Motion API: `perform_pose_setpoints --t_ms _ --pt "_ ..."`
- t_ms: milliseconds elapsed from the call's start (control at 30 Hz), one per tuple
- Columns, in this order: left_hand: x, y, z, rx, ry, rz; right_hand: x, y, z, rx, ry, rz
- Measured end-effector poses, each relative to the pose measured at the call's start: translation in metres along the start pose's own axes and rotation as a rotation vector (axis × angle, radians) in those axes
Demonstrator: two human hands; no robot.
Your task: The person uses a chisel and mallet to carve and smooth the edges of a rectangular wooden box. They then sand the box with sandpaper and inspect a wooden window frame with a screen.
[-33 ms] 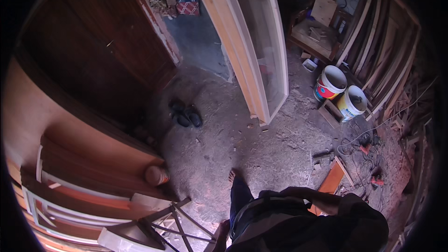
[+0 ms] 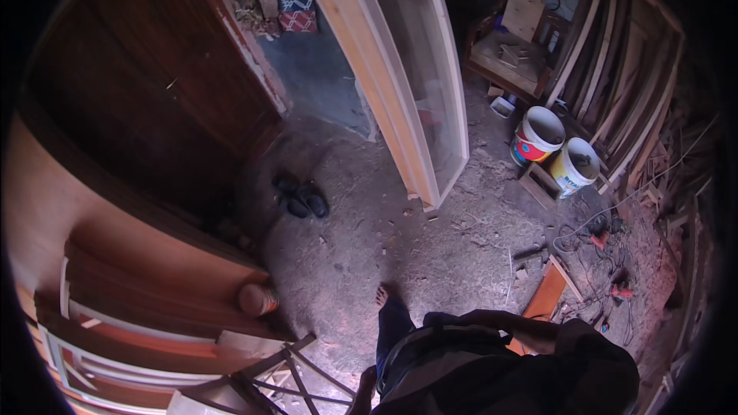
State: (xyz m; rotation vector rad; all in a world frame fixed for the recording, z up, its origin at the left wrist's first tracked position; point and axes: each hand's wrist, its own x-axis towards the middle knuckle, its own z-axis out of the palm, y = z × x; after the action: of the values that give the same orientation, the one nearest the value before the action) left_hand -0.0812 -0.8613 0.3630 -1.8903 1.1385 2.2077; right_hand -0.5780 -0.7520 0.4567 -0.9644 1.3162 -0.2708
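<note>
One dark stand of thin crossed bars (image 2: 270, 360), low on the left, just beside the bare left hand (image 2: 367, 381); cannot tell if touching. Too dark there to say if open, closed or gripping. Same with the right hand, lost in the dark past the bent bare right forearm (image 2: 534, 330). Looks like standing or stepping, with one bare foot (image 2: 381, 297) out front. Seems to call for a slow, careful foot and a good look at the bars. Straight ahead, in the way: a tall pale wood frame (image 2: 377, 81) with a see-through pane. Left of that, black shoes (image 2: 314, 204). Over right, two round white pails (image 2: 544, 127), a flat orange-brown board (image 2: 546, 292), and red tools (image 2: 621, 292) among messy cords, easy to trip on.
</note>
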Motion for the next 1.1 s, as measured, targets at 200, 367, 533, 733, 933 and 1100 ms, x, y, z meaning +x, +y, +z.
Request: perform_pose_setpoints --t_ms 200,367,533,733,933,1100 --pt "0.061 0.15 -0.062 0.305 0.16 -0.084 0.036 -0.062 -0.025 0.276 0.206 0.009" --pt "0.125 0.276 -0.065 0.368 0.209 0.223 0.028 -0.071 -0.056 0.624 0.418 -0.014" --pt "0.158 0.349 -0.021 0.619 0.198 0.412 0.002 -0.1 -0.128 0.828 0.504 0.062" --pt "0.083 0.424 0.091 0.495 0.05 0.605 -0.031 -0.183 -0.26 0.304 0.271 0.213" --pt "0.05 0.459 0.158 0.383 0.061 0.551 -0.033 -0.247 -0.311 0.262 -0.083 -0.338" --pt "0.114 0.418 0.164 0.257 -0.054 0.831 0.015 -0.298 -0.376 -0.416 0.248 -0.427"
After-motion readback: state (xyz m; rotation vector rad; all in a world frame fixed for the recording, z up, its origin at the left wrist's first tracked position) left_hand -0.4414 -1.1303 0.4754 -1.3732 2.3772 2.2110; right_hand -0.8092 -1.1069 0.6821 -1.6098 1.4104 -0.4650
